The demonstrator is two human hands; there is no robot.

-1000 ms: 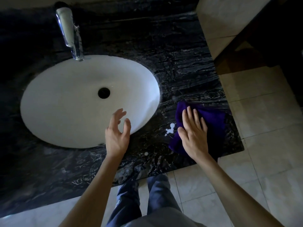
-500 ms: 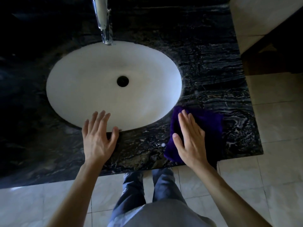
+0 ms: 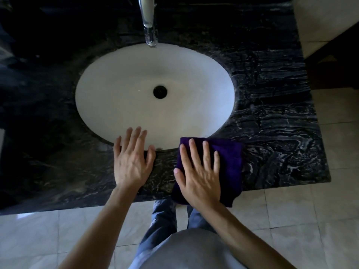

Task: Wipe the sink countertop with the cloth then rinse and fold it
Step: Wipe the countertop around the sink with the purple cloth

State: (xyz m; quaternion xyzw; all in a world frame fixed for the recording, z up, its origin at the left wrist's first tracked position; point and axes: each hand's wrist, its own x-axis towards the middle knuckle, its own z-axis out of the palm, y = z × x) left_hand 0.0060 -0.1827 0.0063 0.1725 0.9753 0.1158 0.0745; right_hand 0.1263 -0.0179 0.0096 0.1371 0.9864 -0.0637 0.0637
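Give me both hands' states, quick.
Left hand: open, flat on the countertop, holding nothing.
Right hand: open, pressing flat on the purple cloth.

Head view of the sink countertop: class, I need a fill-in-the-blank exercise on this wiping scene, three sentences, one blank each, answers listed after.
1. The right hand presses flat on a ____ cloth.
2. The left hand rests on the countertop at the near rim of the white ____.
3. The faucet stands on the ____ side of the basin.

Missing words: purple; basin; far
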